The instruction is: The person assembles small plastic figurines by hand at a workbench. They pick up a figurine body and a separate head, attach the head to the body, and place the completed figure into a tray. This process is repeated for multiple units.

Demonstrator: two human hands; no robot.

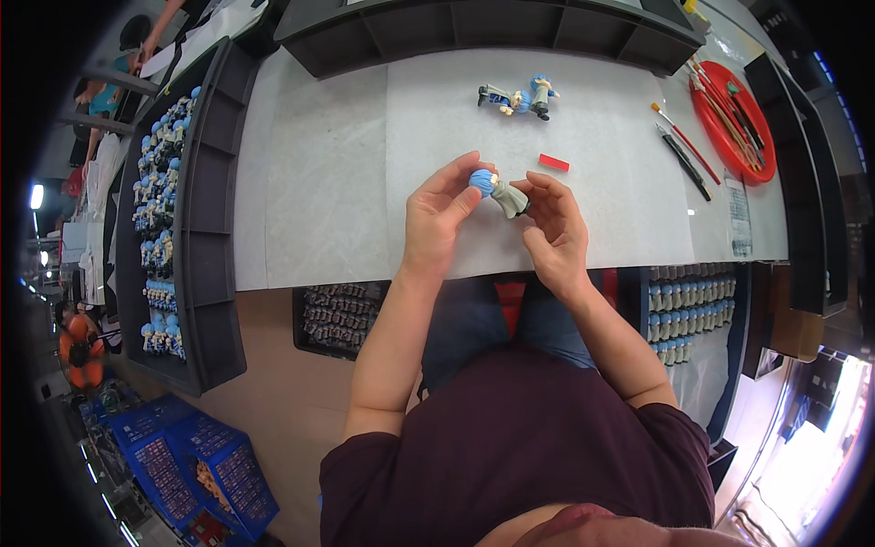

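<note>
A small figurine [509,199] with blue hair and a long grey-green coat lies tilted between my hands, above the near part of the white-covered table [328,182]. My left hand [442,211] pinches its head between thumb and fingers. Around its dark feet curve the fingers of my right hand [558,228], thumb apart; whether they touch it I cannot tell. Just beyond the right hand is a short red block [553,162]. Farther back, two similar figurines, one lying [503,98] and one beside it [542,94], rest close together.
A red oval tray [770,164] of brushes stands at the right; a thin brush [684,141] and a black pen-like tool [685,164] lie beside it. Grey divided trays border the back [492,41] and left [214,210]. Below the table's right side, more figurines [691,296] stand in rows.
</note>
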